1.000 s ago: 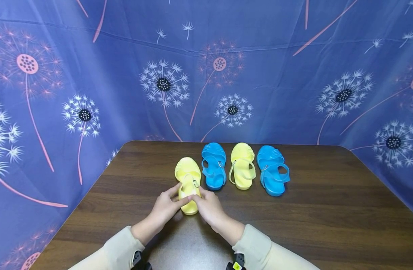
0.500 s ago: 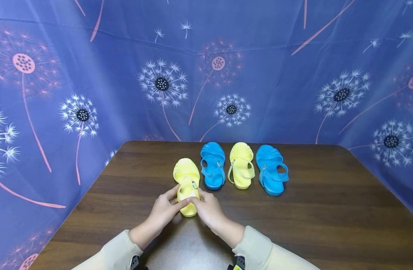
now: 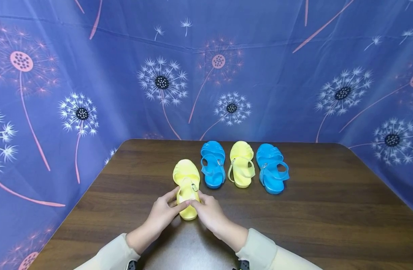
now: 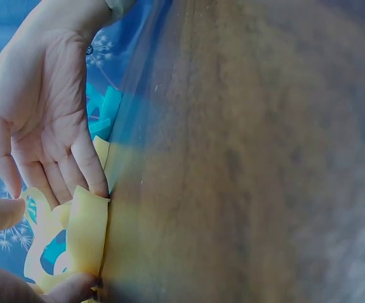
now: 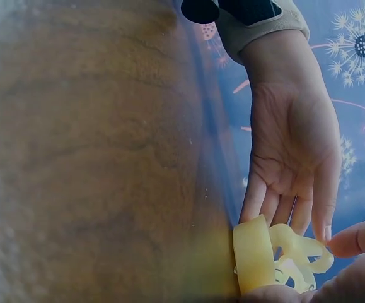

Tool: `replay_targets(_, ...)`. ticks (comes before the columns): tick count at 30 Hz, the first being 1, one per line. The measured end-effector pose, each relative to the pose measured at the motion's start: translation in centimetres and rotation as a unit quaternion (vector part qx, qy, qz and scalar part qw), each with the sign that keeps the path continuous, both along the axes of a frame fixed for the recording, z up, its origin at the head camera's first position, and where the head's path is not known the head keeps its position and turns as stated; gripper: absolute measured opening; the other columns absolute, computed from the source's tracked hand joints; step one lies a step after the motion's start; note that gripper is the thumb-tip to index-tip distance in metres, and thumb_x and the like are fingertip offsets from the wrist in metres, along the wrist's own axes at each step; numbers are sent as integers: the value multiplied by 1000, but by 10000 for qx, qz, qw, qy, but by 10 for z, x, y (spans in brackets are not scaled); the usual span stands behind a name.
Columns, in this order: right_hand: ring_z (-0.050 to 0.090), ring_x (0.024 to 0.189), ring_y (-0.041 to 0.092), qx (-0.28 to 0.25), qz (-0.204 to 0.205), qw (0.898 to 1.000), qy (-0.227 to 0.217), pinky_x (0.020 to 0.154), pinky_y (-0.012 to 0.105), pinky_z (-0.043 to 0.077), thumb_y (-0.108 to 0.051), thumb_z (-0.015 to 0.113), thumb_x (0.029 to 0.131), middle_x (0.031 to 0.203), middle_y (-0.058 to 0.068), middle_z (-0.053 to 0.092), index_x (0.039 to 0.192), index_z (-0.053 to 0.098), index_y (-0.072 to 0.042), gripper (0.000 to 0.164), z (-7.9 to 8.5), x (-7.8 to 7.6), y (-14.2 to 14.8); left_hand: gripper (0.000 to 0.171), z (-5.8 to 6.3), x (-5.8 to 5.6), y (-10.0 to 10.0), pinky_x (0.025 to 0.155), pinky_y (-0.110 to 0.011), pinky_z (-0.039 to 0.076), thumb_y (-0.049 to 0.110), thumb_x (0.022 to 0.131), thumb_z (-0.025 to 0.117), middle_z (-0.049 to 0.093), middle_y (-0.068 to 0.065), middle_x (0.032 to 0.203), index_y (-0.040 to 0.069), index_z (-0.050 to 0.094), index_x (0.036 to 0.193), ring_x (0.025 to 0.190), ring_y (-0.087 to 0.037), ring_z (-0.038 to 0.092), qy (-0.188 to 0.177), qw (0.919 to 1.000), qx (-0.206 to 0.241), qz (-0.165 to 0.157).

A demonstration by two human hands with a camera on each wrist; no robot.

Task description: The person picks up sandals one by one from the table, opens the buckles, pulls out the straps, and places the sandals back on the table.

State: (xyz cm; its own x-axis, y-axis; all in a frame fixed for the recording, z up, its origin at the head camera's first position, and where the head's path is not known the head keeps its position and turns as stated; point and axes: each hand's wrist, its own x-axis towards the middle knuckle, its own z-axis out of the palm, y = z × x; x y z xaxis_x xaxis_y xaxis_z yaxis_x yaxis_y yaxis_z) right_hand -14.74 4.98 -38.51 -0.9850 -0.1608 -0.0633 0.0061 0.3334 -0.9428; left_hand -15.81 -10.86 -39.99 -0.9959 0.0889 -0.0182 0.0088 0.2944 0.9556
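A yellow child's sandal [image 3: 186, 170] lies toe-away on the dark wooden table, left of centre in the head view. My left hand [image 3: 162, 214] grips the left side of its heel part, and my right hand [image 3: 211, 214] grips the right side. Both thumbs meet over the back strap, covering part of it. From the left wrist, the sandal's heel [image 4: 86, 233] shows between the two hands; the right wrist view shows that heel [image 5: 254, 255] as well. To the right of this sandal stand a blue sandal [image 3: 213, 159], another yellow sandal [image 3: 241, 150] and a second blue sandal [image 3: 270, 153].
The sandals beside the held one form a row near the back of the wooden table [image 3: 314, 221]. Behind it and along both sides hangs a blue cloth [image 3: 277, 82] printed with dandelions.
Both hands have drawn the yellow sandal slightly toward the near edge, so its heel sits lower in the head view. The other sandals have stayed in place.
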Motion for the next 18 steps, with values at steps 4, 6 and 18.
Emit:
replay_targets(4, 36, 139, 36, -73, 64, 9999, -96, 113, 55, 30, -29, 58, 96, 147, 25, 40, 142, 37, 10, 65, 0, 3, 1, 75, -1, 3, -1, 91, -39, 54, 28, 85, 75, 45, -25, 144, -3, 39, 144, 117, -34, 60, -102, 9999, -25, -26)
replay_targets(6, 35, 139, 36, -86, 109, 9998, -107, 113, 55, 29, -30, 58, 96, 148, 25, 39, 143, 36, 11, 66, 0, 5, 1, 76, -1, 5, -1, 91, -39, 54, 29, 85, 75, 43, -25, 145, -2, 39, 145, 118, -34, 59, -146, 9999, -13, -59)
replay_targets(18, 35, 139, 36, 143, 182, 9997, 54, 112, 55, 30, -34, 59, 96, 148, 24, 39, 142, 36, 12, 69, -1, 9, 3, 76, -2, 7, -2, 92, -40, 54, 28, 85, 75, 45, -25, 144, -2, 39, 145, 119, -34, 59, -183, 9995, 212, -141)
